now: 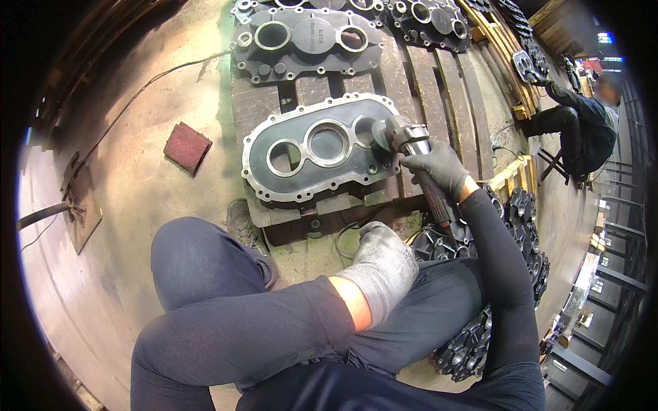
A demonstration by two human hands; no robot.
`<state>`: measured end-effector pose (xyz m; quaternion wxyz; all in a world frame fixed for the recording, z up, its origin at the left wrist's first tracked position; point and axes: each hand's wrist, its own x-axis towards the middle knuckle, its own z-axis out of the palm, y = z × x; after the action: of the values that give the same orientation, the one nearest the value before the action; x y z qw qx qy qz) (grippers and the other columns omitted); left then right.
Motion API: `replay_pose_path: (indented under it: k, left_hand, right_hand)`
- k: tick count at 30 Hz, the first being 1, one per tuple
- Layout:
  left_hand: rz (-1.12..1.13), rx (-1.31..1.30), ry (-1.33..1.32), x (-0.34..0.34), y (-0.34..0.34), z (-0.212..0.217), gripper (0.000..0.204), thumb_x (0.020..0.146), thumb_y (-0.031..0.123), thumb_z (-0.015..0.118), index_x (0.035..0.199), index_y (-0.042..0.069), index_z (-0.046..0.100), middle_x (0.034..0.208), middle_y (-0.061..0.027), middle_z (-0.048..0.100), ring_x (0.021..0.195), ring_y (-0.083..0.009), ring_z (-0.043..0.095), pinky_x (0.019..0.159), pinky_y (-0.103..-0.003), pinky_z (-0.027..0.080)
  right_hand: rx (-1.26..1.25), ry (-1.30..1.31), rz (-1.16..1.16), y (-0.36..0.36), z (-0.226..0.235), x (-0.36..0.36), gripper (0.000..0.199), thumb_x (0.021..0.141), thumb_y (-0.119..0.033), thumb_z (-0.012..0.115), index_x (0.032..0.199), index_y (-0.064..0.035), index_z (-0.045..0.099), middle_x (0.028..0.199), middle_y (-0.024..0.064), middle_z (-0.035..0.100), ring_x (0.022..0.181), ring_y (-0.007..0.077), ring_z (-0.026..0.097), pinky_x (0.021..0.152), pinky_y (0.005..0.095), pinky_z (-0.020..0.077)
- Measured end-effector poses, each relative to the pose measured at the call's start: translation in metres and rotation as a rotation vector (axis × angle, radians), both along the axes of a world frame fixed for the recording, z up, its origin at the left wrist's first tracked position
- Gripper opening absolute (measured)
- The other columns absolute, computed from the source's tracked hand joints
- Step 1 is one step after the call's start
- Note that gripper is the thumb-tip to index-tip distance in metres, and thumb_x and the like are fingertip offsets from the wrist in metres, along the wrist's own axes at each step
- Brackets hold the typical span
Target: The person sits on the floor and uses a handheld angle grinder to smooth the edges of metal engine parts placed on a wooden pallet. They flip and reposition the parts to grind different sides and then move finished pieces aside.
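A flat metal gearbox cover (274, 133) with bright machined rim and three round openings lies on a wooden pallet (425, 75) in front of me. My right hand (439, 168), in a dark grey glove, grips an angle grinder (404, 137) whose disc rests against the cover's right end. My left hand (384, 264), in a light grey glove, rests on my right thigh with fingers curled and nothing visible in it. My knees in dark trousers fill the lower picture.
More dark castings (308, 41) lie further back on the pallet, and a stack of them (480, 342) sits at my right. A red abrasive pad (186, 146) lies on the concrete floor to the left. Another person (582, 123) sits far right.
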<state>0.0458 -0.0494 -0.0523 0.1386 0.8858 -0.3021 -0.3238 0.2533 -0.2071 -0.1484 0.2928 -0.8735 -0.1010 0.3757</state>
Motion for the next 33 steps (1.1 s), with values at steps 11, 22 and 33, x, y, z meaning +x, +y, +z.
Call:
replay_pose_path:
  k: [11, 22, 33]
  left_hand:
    - [-0.004, -0.018, 0.055, 0.002, 0.010, 0.004, 0.029, 0.098, 0.019, 0.069, 0.122, 0.008, 0.081, 0.109, -0.0056, 0.082, 0.099, -0.0227, 0.079, 0.081, -0.043, 0.055]
    - [-0.037, -0.034, -0.014, 0.000, 0.015, 0.011, 0.024, 0.100, 0.018, 0.066, 0.119, 0.010, 0.080, 0.106, -0.0101, 0.081, 0.100, -0.0261, 0.080, 0.081, -0.044, 0.059]
    - [-0.045, -0.028, 0.079, 0.002, 0.011, 0.017, 0.026, 0.096, 0.021, 0.075, 0.116, 0.008, 0.083, 0.103, -0.0129, 0.083, 0.100, -0.0295, 0.082, 0.082, -0.043, 0.066]
  right_hand:
    - [0.098, 0.085, 0.072, -0.013, -0.020, 0.002, 0.028, 0.099, -0.031, 0.077, 0.114, -0.0077, 0.082, 0.089, 0.0146, 0.080, 0.074, 0.0234, 0.079, 0.070, 0.0370, 0.0637]
    - [0.435, 0.606, -0.461, 0.010, 0.029, -0.080, 0.044, 0.101, -0.030, 0.078, 0.126, 0.0044, 0.065, 0.105, 0.0160, 0.078, 0.085, 0.0230, 0.080, 0.075, 0.0331, 0.0660]
    - [0.168, -0.115, -0.406, -0.088, 0.020, -0.062, 0.038, 0.094, -0.027, 0.085, 0.112, 0.0016, 0.070, 0.087, 0.0102, 0.075, 0.070, 0.0210, 0.076, 0.064, 0.0343, 0.0620]
